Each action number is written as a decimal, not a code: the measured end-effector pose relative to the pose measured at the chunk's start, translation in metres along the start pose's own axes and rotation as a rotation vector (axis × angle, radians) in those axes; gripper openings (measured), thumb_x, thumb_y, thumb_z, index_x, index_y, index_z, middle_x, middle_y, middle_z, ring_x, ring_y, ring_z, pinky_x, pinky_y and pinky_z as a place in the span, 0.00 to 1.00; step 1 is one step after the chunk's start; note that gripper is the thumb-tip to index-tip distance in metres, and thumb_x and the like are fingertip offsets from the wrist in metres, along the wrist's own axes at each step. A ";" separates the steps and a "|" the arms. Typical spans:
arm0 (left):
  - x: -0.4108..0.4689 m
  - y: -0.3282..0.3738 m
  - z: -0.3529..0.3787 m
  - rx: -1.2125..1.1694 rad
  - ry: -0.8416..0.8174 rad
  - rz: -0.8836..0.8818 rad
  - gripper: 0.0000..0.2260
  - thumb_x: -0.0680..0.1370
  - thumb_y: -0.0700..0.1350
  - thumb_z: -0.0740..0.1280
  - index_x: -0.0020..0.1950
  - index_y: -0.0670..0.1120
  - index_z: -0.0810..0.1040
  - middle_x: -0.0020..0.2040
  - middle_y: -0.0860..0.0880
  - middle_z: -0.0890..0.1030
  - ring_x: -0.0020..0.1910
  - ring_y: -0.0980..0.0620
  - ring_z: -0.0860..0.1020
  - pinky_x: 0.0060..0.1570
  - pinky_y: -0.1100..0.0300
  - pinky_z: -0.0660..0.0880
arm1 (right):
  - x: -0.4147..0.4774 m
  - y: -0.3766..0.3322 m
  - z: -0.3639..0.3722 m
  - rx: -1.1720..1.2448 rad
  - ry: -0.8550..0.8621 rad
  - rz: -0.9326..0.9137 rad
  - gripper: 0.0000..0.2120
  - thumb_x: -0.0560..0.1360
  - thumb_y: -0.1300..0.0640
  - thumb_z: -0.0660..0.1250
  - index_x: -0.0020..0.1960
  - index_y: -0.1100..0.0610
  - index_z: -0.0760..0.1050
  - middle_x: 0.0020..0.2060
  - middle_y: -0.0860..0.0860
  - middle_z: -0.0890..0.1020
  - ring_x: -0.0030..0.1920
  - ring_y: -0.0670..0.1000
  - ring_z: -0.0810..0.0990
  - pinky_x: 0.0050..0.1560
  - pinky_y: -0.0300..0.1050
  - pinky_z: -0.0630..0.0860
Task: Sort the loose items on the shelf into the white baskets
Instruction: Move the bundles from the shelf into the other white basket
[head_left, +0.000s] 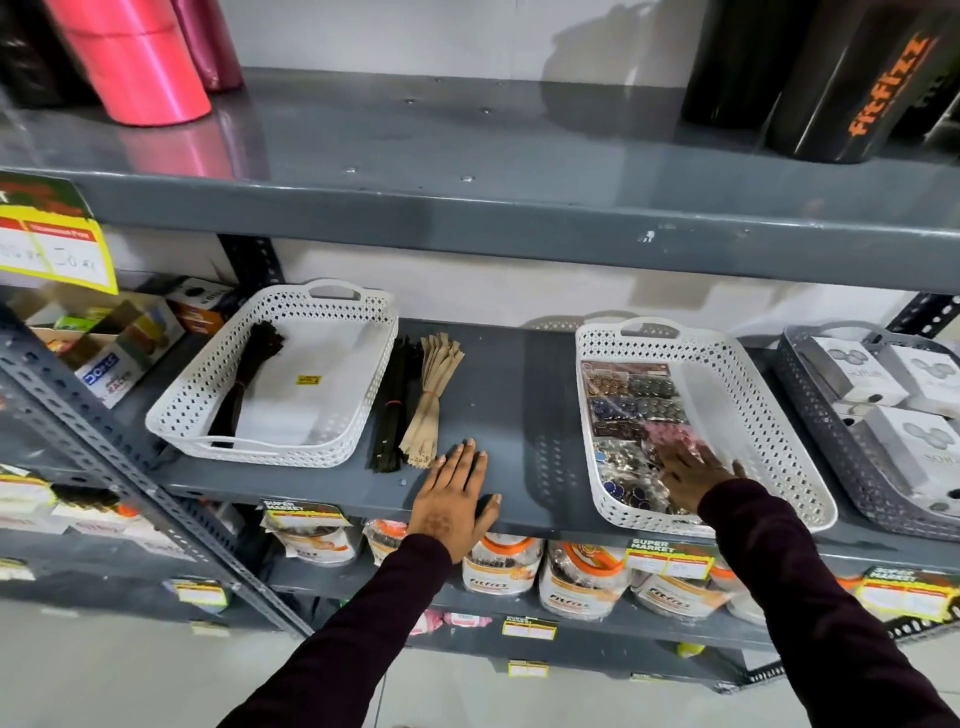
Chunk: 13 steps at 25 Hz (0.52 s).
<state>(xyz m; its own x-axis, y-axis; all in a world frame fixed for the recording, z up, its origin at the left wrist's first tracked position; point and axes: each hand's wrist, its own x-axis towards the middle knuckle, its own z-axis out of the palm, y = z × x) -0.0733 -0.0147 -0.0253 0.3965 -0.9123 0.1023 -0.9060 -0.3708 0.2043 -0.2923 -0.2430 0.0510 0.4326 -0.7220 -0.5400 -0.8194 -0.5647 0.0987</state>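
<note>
Two white baskets stand on the grey shelf (514, 405). The left basket (332, 441) holds one dark zipper bundle (249, 379). Loose on the shelf just right of it lie a black zipper bundle (392, 410) and a beige zipper bundle (431, 400). The right basket (769, 426) holds several packets of buttons (631, 400). My left hand (454, 499) rests flat on the shelf, fingers apart, just below the beige bundle. My right hand (693, 470) lies blurred inside the right basket on the button packets; whether it grips one is unclear.
A grey basket (810, 410) with white boxes stands at the far right. Boxes crowd the shelf to the left. A shelf above carries pink rolls (140, 67) and black bottles (852, 78). Jars and price tags line the shelf below.
</note>
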 end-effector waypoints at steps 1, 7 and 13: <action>0.000 0.000 0.000 -0.004 -0.007 -0.002 0.28 0.77 0.55 0.53 0.68 0.38 0.71 0.68 0.39 0.72 0.67 0.43 0.70 0.68 0.50 0.60 | 0.000 0.001 -0.002 -0.032 0.027 -0.009 0.25 0.84 0.51 0.46 0.78 0.46 0.40 0.78 0.46 0.39 0.79 0.52 0.41 0.78 0.62 0.42; -0.001 -0.006 -0.020 -0.067 0.081 0.043 0.31 0.81 0.59 0.41 0.71 0.38 0.67 0.71 0.40 0.67 0.70 0.45 0.67 0.69 0.53 0.54 | -0.008 -0.008 -0.014 0.051 0.289 -0.043 0.40 0.74 0.77 0.51 0.76 0.45 0.54 0.78 0.53 0.57 0.77 0.55 0.57 0.77 0.57 0.57; -0.016 -0.075 -0.077 -0.030 0.358 -0.040 0.29 0.80 0.57 0.51 0.74 0.39 0.61 0.75 0.41 0.59 0.74 0.47 0.56 0.71 0.52 0.49 | -0.030 -0.163 -0.061 0.363 0.599 -0.293 0.19 0.78 0.59 0.63 0.69 0.56 0.71 0.63 0.61 0.79 0.61 0.62 0.79 0.62 0.51 0.74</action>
<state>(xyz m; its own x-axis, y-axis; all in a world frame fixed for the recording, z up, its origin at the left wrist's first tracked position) -0.0007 0.0413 0.0326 0.4635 -0.7763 0.4273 -0.8859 -0.3951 0.2431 -0.1491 -0.1535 0.1020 0.6971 -0.7148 0.0551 -0.6670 -0.6748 -0.3158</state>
